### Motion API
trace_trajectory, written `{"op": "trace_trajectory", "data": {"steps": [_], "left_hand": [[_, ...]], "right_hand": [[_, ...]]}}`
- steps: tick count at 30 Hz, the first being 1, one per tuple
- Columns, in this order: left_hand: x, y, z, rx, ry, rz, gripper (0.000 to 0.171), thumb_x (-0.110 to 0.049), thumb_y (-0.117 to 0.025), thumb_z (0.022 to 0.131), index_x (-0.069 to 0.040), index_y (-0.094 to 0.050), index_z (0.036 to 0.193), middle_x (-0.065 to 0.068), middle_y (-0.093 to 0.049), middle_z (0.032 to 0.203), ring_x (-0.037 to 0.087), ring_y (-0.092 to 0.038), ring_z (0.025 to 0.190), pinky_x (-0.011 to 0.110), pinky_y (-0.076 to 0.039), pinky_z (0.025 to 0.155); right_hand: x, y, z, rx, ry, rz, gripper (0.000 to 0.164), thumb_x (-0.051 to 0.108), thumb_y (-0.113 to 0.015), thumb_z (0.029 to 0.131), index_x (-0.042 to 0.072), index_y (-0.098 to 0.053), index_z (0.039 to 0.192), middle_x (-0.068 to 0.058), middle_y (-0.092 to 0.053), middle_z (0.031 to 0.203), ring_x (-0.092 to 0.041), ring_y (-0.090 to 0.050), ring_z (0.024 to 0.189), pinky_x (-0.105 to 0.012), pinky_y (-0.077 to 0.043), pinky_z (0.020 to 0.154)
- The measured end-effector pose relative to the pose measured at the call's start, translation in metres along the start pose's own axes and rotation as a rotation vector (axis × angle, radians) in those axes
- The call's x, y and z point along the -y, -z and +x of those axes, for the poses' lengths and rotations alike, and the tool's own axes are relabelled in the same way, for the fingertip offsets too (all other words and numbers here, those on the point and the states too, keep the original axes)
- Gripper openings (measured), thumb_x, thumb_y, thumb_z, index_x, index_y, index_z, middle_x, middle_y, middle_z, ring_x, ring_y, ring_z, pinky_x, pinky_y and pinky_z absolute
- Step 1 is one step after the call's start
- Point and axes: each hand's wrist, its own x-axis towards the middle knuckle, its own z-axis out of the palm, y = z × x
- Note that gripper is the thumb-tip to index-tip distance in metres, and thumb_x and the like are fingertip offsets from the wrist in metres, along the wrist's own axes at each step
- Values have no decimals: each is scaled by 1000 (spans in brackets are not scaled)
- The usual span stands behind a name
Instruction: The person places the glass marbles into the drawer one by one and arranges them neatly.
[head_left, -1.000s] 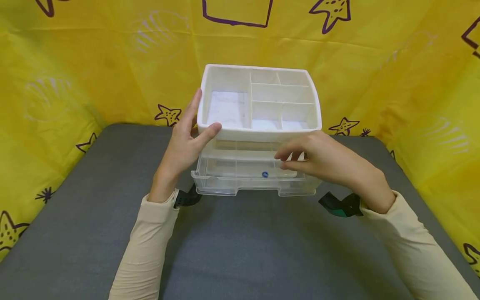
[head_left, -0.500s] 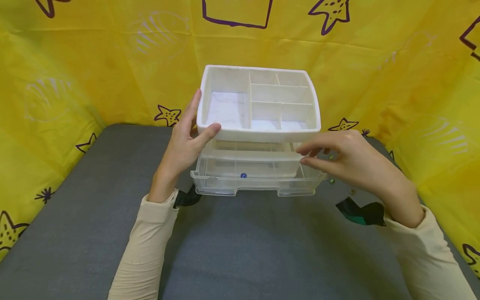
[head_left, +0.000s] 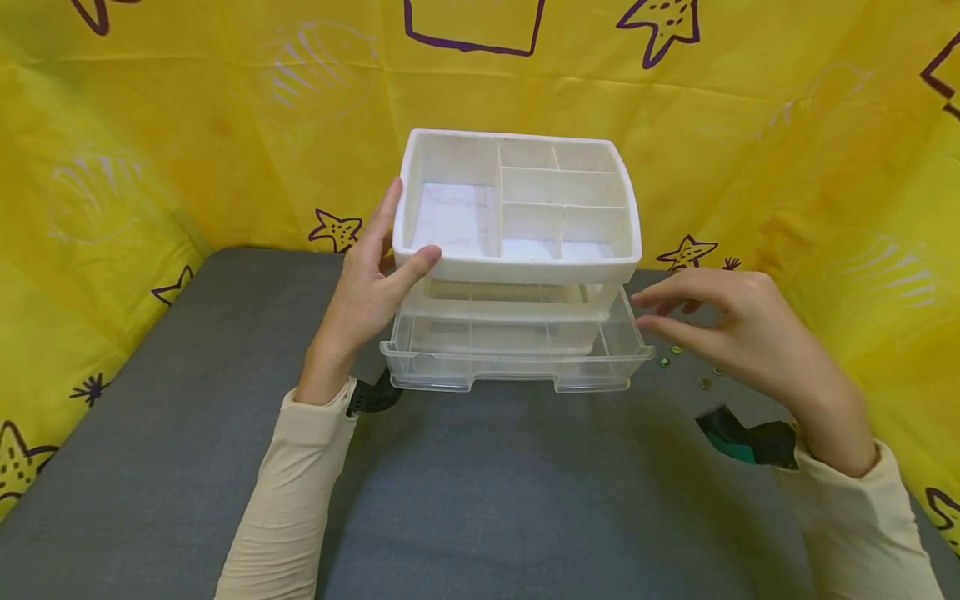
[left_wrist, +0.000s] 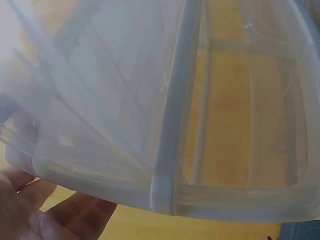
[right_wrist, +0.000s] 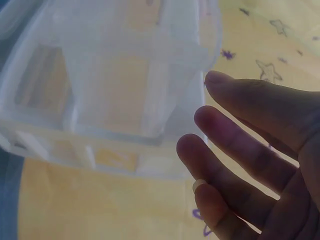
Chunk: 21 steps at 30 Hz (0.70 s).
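A white plastic drawer organizer (head_left: 517,271) with a divided top tray stands tilted in the middle of the head view. Its clear lower drawer (head_left: 517,367) is pulled out toward me. My left hand (head_left: 363,287) grips the organizer's left side, thumb on the front rim; in the left wrist view its fingers lie under the frosted edge. Just right of the drawer, my right hand (head_left: 738,333) hovers with loosely bent fingers, and no object shows between them. In the right wrist view the fingertips lie close to the organizer's side; whether they touch it I cannot tell.
Several small round button-like pieces (head_left: 705,382) lie on the grey table (head_left: 495,500) under my right hand. A yellow patterned cloth (head_left: 225,125) hangs behind and along both sides. The organizer stands near the back edge.
My right hand has moved right, out from over the drawer. A small blue round piece slid left in the drawer and is no longer visible. The left hand has kept its hold.
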Motion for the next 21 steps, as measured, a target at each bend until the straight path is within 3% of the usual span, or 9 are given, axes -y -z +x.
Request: {"op": "trace_trajectory", "data": {"steps": [7,14,21], "left_hand": [[1,1,0,-8,3,3,78,-10,-63,96,-24,-21,159,-8,-21,165,23,-50,128,19,-50,92],[1,1,-1,-11,3,-4,78,-10,-64,96,-24,-21,159,-8,-21,165,23,-50,127,18,-50,91],[1,0,0,-2,-7,-11,78,-10,-64,96,-25,-21,159,-9,-23,164,23,-52,124,19,-52,90]], "right_hand": [[-9,-7,-14,-13,-64,22,36,-3,-84,71,16,-77,100,8,-74,88,11,-59,78,-8,-46,68],[-19,-18,-29,-12,-140,111,33,-3,-81,77,18,-76,101,5,-74,86,8,-59,76,-16,-45,45],[-31,-27,-39,-26,-162,59,34,-4,-82,75,17,-77,101,13,-73,93,10,-60,78,-10,-46,66]]}}
